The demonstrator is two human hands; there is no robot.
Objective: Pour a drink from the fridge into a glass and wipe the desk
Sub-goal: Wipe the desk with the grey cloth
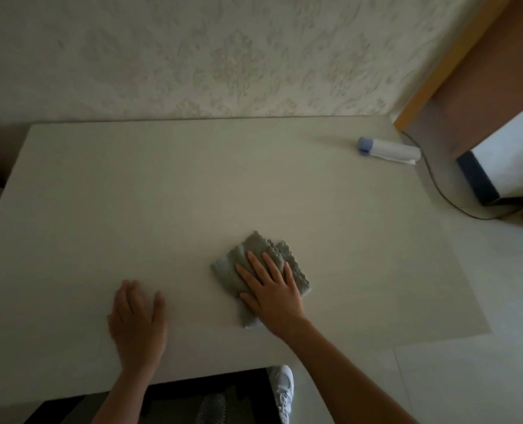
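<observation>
A pale desk (162, 194) fills most of the view, pushed against a patterned wall. A grey-green cloth (269, 249) lies near its front right part. My right hand (270, 289) presses flat on the cloth with fingers spread and straight. My left hand (137, 322) rests palm down on the bare desk to the left of the cloth, fingers relaxed and slightly blurred. No glass, drink or fridge is in sight.
A white roll with a blue end (388, 149) lies on the floor at the back right. A dark cable (443, 194) curves past it toward a blue and white box (505, 166). A white shoe (283, 390) stands under the desk's front edge.
</observation>
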